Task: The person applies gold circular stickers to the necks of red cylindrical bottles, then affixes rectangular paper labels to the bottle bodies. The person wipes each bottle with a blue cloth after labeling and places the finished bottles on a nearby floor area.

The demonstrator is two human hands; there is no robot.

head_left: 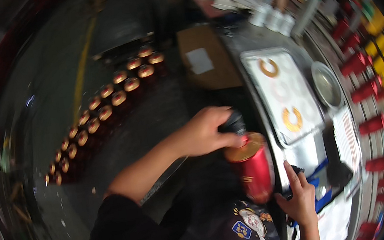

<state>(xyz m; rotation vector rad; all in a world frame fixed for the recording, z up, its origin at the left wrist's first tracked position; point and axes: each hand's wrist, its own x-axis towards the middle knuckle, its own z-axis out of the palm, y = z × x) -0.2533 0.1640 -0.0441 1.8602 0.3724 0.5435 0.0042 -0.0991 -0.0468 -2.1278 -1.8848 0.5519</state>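
My left hand is closed round a black knob-like piece with a red spot at its lower end. That piece meets the gold top of a red cylindrical container, which stands tilted against the bench edge in front of my body. Motion blur hides the exact contact. My right hand is at the bench edge, right of the container, with its index finger stretched out and its thumb apart. Close to its fingertips lies a small dark object, partly covered, whose kind I cannot tell.
A metal tray on the bench holds gold C-shaped rings, beside a metal bowl. A cardboard box stands beyond the container. Several gold-topped red containers stand in rows at left. Red bins line the right.
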